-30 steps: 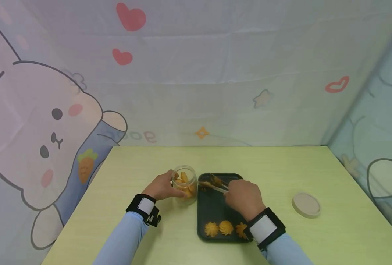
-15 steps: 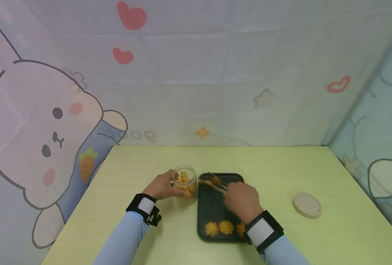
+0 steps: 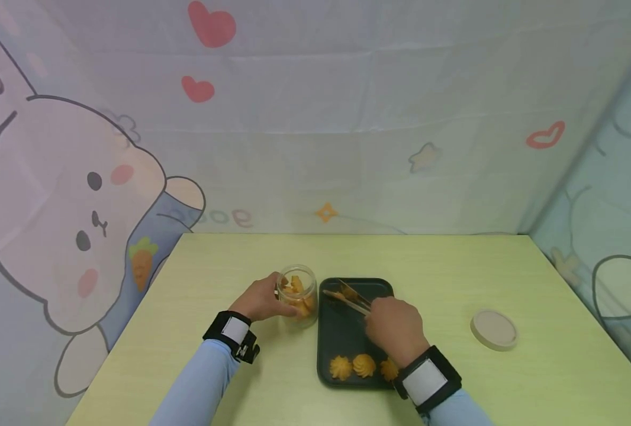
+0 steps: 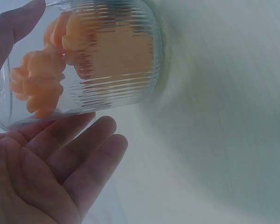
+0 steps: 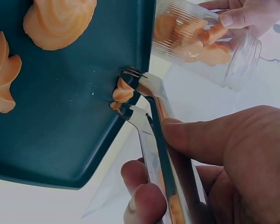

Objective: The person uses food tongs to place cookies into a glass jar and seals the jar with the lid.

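My left hand holds a clear ribbed glass jar by its side, thumb on one side and fingers on the other. Piped orange-yellow cookies partly fill the lidless jar. In my right hand is a pair of metal tongs, pinched between thumb and fingers. Their forked tips are down at the far left corner of a dark green tray. Between the tips sits a small piece of cookie; whether both tips press on it I cannot tell.
Several swirled cookies lie along the tray's near edge, one a middle cookie; the right wrist partly covers that row's right end. A round pale lid lies on the yellow table to the right. A printed cloth hangs behind.
The right hand and the tongs have shifted slightly to the right over the tray's far left corner. The left hand and the jar have stayed in place.
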Demonstrator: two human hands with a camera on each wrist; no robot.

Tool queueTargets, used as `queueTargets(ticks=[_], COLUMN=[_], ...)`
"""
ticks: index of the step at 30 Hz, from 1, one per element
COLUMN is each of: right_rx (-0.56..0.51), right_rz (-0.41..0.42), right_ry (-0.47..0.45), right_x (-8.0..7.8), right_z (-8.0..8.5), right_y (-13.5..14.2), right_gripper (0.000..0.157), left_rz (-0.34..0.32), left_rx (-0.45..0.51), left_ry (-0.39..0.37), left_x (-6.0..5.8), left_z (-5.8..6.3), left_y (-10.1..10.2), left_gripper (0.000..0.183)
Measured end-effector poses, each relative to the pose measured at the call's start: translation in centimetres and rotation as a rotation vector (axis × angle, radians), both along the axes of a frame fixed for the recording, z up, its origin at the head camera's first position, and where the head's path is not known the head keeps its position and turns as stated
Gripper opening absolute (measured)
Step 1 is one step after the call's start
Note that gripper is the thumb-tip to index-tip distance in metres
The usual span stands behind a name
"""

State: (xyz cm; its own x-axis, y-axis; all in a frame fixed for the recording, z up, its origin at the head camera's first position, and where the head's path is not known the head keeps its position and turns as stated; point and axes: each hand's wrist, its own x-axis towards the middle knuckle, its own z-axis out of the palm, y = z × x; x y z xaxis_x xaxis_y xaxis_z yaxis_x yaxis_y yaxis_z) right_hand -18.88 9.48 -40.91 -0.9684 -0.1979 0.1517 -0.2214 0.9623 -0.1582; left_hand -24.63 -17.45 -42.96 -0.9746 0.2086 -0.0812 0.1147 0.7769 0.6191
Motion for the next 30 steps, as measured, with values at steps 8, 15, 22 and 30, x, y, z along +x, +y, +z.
queueTargets(ticks=[8, 15, 22, 30], right_rx=[-0.017, -0.023, -0.049, -0.053], right_rz=[-0.01, -0.009, -0.036, -0.039], right_ry=[0.006, 0.052, 0.011, -0.004], right_x=[0.7, 1.0, 0.8, 0.8], right_z=[-0.1, -0.1, -0.2, 0.4], right_y=[0.6, 1.3, 2.2, 2.9], right_gripper=[0.039, 0.04, 0.038, 0.036], left_rz=[-0.001, 0.002, 0.005, 0.012], left_rx=[-0.006, -0.011, -0.011, -0.004], left_ry=[-0.004, -0.009, -0.009, -0.02], left_x=[0.0, -0.1, -0.1, 0.1], left_z=[-0.1, -0.1, -0.1, 0.1], left_y=[0.1, 0.0, 0.1, 0.2], left_gripper=[0.073, 0.073, 0.073, 0.073])
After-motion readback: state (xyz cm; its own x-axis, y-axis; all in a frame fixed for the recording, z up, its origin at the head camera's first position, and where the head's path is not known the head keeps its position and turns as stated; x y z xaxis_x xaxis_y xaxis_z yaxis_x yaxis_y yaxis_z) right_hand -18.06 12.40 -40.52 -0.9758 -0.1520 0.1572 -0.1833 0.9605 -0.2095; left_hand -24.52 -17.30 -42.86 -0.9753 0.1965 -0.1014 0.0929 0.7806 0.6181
